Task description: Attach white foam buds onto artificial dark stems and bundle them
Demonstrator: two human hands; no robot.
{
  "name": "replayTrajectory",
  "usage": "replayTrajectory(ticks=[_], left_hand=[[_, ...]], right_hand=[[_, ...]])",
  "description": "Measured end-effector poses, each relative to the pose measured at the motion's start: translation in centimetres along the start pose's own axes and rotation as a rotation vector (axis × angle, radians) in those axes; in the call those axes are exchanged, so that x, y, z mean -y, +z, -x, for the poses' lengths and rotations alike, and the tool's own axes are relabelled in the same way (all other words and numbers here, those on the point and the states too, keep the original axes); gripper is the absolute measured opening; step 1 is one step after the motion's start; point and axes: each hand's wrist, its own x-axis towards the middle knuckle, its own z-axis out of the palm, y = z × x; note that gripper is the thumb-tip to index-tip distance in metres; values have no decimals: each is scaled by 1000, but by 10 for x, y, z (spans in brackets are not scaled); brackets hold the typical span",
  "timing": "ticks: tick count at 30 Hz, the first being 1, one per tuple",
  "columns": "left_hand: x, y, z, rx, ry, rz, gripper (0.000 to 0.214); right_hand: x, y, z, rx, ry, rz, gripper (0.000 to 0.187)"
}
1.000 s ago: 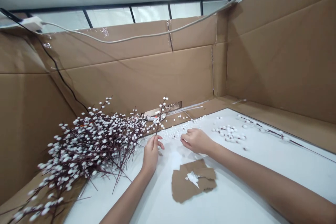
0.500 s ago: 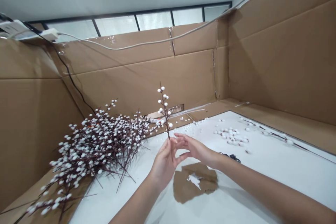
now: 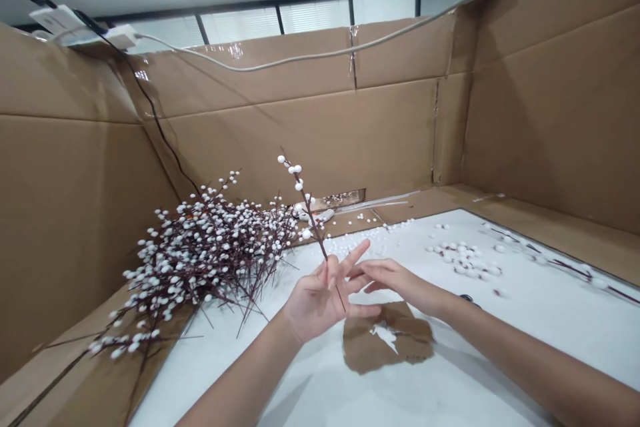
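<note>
A brown artificial stem with white berries (image 3: 311, 215) stands tilted up to the left. My left hand (image 3: 320, 300) pinches its lower part between thumb and forefinger, palm up, the other fingers spread. The bare end of the stem crosses the palm. Close on the right, my right hand (image 3: 393, 280) has its fingers stretched out beside the left fingers, and I see nothing held in it. Whether the two hands touch, I cannot tell. Below them lies a torn piece of brown cardboard (image 3: 360, 345) with a white patch on the white board (image 3: 305, 393).
A large heap of berry stems (image 3: 215, 247) covers the left side. Loose white berries (image 3: 465, 260) lie at the right, near another berry stem (image 3: 575, 269). Cardboard walls (image 3: 300, 127) surround the board, with a white cable (image 3: 260, 67) strung across the back.
The stem has tilted to the left. My left hand has turned palm up and spread its fingers; the right hand's fingers have straightened. The camera view has shifted slightly.
</note>
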Motion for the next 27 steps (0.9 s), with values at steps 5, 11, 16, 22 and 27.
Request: replayTrajectory(ticks=[5,11,16,22,27], left_hand=[[-1,-1,4,14,-55,4,26],[5,4,3,35,-111,-43,32],[9,4,3,78,-152,-31,26],[8,1,5,56,-154,-22,28],[5,3,5,62,-158,-12,33]], right_hand=[[7,8,6,-35,-44,251,33],[6,21,9,-51,0,376,31],[5,28,9,-68,106,157,28],[7,21,9,53,142,78,35],[6,19,10,38,163,66,35]])
